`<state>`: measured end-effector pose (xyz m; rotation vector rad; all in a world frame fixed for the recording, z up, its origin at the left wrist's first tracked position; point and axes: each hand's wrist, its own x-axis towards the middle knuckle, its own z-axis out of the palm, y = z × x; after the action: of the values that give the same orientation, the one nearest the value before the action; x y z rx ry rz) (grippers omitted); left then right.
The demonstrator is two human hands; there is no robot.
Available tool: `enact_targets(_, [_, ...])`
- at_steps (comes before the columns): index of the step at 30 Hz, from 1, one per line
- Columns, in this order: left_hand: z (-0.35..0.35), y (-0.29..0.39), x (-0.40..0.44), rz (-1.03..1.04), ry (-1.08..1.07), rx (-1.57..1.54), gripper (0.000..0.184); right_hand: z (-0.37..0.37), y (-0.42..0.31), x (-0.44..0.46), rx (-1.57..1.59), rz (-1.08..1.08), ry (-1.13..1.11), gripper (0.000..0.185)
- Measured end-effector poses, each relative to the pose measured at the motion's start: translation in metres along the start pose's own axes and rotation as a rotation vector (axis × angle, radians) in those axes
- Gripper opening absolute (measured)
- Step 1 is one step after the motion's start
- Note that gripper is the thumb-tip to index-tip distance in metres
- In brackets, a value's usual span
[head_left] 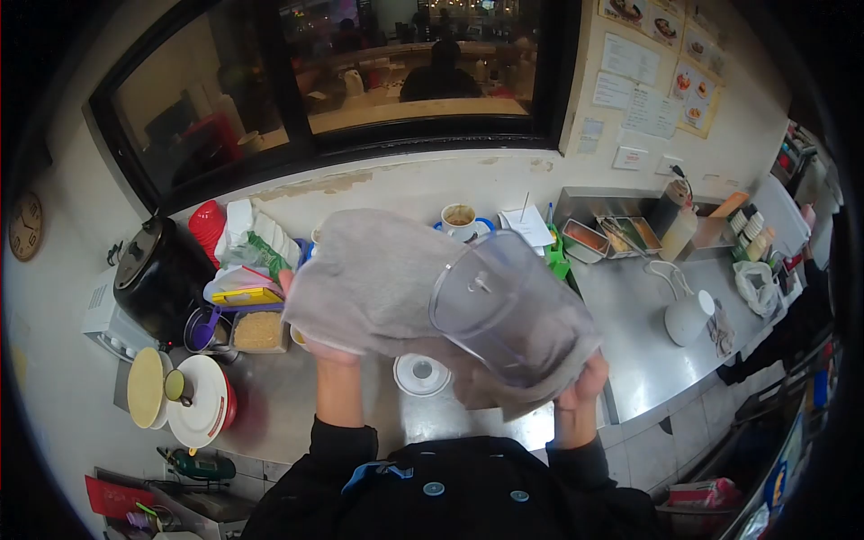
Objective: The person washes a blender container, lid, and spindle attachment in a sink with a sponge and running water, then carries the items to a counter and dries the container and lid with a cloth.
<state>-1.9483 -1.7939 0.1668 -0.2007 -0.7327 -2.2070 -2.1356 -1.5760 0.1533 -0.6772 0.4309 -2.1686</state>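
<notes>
In front of my chest, a clear plastic jug [490,301] is tilted on its side, its wide rim facing left. A large grey cloth [373,279] drapes around its lower and right sides and stretches to the left. My left hand [331,349] grips the left end of the cloth, most of its fingers covered by the fabric. At the jug's right end, my right hand [587,382] holds it through the cloth. A round white lid [421,374] lies on the steel counter below the jug.
A black cooker [157,274], a box of brown crumbs [258,331] and a white-and-red lidded pot [200,405] stand left. Steel food trays [621,236] line the back right, near a white corded appliance [688,319]. A person in dark clothes [805,310] is at far right.
</notes>
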Motion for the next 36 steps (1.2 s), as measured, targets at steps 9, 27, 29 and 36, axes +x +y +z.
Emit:
enact_targets(9, [-0.008,-0.068,-0.015,-0.201,0.136,0.252,0.062,0.011,-0.003,0.01,0.386,0.041,0.062,0.045])
enact_targets(27, [-0.014,-0.064,-0.026,-0.288,0.084,0.235,0.069,0.031,-0.005,-0.026,-0.609,-0.031,0.006,0.041])
enact_targets(29, [-0.02,-0.048,-0.029,-0.28,0.073,0.178,0.07,0.032,-0.009,-0.027,-0.612,-0.075,-0.026,0.039])
enact_targets(36, [-0.021,-0.037,-0.028,-0.323,0.015,0.198,0.074,0.032,-0.006,-0.024,-0.865,0.262,-0.01,0.026])
